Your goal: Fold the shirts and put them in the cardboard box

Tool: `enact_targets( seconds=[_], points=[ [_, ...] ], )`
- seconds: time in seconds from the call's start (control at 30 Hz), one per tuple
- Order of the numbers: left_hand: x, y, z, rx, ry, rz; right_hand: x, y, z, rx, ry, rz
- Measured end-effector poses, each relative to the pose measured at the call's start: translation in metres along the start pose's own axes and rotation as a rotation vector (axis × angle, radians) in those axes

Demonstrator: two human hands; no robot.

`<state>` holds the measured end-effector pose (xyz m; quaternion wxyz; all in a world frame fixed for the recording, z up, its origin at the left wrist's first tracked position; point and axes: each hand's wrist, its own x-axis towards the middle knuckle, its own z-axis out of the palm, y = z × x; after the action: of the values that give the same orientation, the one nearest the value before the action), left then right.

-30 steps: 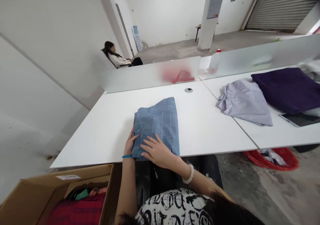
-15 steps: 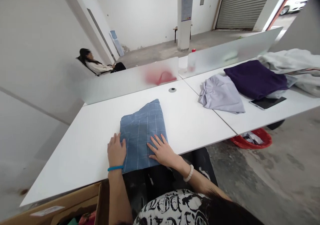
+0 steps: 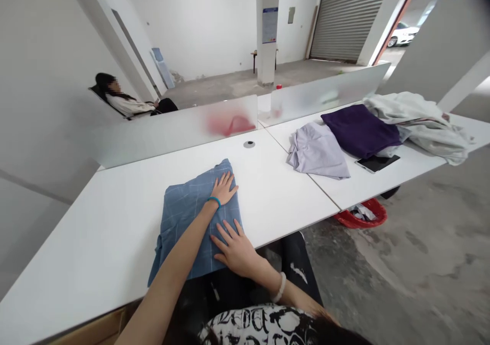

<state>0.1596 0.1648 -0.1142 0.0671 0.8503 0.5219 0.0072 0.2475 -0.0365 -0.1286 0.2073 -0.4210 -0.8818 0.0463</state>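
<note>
Left grip (image 3: 224, 188): palm down, fingers spread wide and flat, nothing clasped. It presses on the far right corner of the shirt (image 3: 187, 222), with the forearm running across the cloth. A blue band (image 3: 214, 200) sits on its wrist.

Right grip (image 3: 233, 248): palm down, fingers spread wide and flat, nothing clasped. It lies nearer the body than the left grip, on the shirt's near right part. A bead bracelet (image 3: 280, 288) sits on its wrist.

The shirt is blue with a pale check and is folded into a rough rectangle. It lies flat on the table (image 3: 95, 222), under both grips and extending to their left. Its near edge reaches the table's near edge.

Beyond the left grip:
- a cable hole (image 3: 249, 144) in the table top;
- a frosted divider (image 3: 164, 133) along the far edge;
- behind the divider and to the left, a person (image 3: 122, 102) seated and leaning back.

Right of both grips, well apart, on the adjoining table:
- a lilac cloth (image 3: 316, 153), crumpled;
- a purple cloth (image 3: 360, 130), just beyond the lilac one;
- a phone (image 3: 377, 163), lying flat and touching the purple cloth;
- a pale heap (image 3: 421, 125) of cloth, farthest right.

A red basket (image 3: 362, 216) stands on the floor under that table.
</note>
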Motion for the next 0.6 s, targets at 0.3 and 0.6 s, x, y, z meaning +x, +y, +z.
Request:
enact_targets(
  seconds=[0.3, 0.6],
  points=[
    [0.000, -0.005, 0.007, -0.068, 0.021, 0.008, -0.007, -0.001, -0.005, 0.113, -0.032, 0.043],
    [0.006, -0.010, 0.012, -0.081, 0.042, -0.010, 0.022, -0.037, -0.173, 0.480, -0.184, -1.153]
  ],
)
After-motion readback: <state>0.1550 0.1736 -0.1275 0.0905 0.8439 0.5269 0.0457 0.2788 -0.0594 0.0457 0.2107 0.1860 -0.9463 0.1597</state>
